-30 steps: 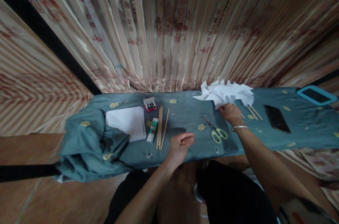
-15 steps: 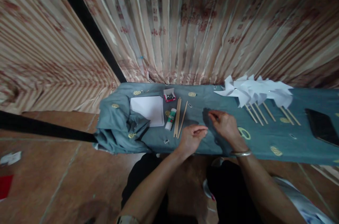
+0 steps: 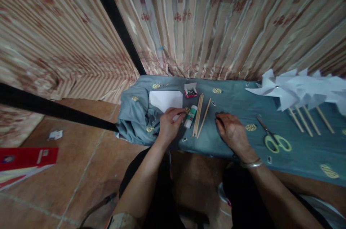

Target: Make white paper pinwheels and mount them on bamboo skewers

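Note:
My left hand [image 3: 171, 126] is over the near right corner of a stack of white paper [image 3: 164, 100], with thumb and fingertips slightly apart. Whether its fingertips touch the sheets is unclear. Just right of it lies a glue stick [image 3: 191, 116] with a green label, then several thin wooden sticks [image 3: 201, 115]. My right hand [image 3: 233, 133] hovers low over or rests on the cloth right of the sticks, loosely curled, thumb apart from the fingers and nothing visible in it. Green-handled scissors [image 3: 273, 138] lie farther right.
A small open red box [image 3: 190, 91] of metal pins stands behind the glue stick. White paper pinwheels [image 3: 292, 86] on sticks lie at the right. Grey-green cloth [image 3: 229, 93] covers the narrow table, bunched at its left end. Behind hangs a striped curtain [image 3: 205, 23]; a black pole [image 3: 116, 20] slants at left.
My left hand has moved left, from beside my right hand across the sticks to the paper. The view has shifted, and the scissors now show beside my right hand.

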`<state>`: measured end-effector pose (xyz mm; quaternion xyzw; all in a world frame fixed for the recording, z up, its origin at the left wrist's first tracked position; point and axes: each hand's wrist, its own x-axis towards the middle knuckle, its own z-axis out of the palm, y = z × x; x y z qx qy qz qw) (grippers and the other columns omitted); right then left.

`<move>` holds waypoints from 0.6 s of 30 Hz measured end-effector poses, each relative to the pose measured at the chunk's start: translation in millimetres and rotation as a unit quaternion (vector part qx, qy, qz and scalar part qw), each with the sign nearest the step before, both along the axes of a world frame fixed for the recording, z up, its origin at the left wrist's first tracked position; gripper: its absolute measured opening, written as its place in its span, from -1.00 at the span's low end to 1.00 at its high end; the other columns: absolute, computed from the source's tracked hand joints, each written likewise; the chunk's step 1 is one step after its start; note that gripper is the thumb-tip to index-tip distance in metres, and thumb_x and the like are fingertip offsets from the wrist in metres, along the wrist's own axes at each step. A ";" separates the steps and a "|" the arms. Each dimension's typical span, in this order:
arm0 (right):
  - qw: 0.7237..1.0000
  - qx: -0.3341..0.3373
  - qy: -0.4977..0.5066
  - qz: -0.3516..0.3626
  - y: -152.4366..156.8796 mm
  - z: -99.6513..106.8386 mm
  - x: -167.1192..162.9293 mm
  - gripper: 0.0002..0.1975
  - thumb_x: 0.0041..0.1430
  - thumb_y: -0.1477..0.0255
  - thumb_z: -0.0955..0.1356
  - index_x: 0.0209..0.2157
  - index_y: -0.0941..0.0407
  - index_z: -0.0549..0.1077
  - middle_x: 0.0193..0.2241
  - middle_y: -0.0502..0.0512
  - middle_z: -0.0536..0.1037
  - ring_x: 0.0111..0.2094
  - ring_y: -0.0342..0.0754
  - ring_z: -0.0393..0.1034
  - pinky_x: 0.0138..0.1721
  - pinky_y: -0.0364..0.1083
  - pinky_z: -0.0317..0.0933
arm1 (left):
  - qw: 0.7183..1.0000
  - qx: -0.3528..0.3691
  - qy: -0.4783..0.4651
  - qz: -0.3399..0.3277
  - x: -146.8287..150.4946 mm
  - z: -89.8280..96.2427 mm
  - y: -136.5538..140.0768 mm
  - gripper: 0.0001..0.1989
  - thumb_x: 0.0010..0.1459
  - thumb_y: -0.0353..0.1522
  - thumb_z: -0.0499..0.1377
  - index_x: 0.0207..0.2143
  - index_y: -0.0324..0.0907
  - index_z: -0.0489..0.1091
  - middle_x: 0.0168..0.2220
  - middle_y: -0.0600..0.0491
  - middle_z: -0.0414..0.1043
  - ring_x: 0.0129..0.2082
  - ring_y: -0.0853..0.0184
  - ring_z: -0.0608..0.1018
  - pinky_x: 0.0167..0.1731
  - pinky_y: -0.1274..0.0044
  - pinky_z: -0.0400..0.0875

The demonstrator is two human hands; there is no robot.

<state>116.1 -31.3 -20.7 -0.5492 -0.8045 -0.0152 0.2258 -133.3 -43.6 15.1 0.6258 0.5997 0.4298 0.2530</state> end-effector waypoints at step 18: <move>1.000 0.001 -0.017 0.014 -5.6 3.6 0.0 -0.68 0.29 0.41 0.20 -0.07 0.23 0.47 -0.20 0.29 0.56 -0.17 0.14 0.39 -0.07 0.06 0.28 | 0.971 -0.059 0.221 -0.073 -40.8 -13.7 6.1 -0.75 0.08 -0.44 0.27 -0.14 -0.16 0.55 0.03 -0.08 0.48 0.05 0.11 0.46 0.06 0.27 0.33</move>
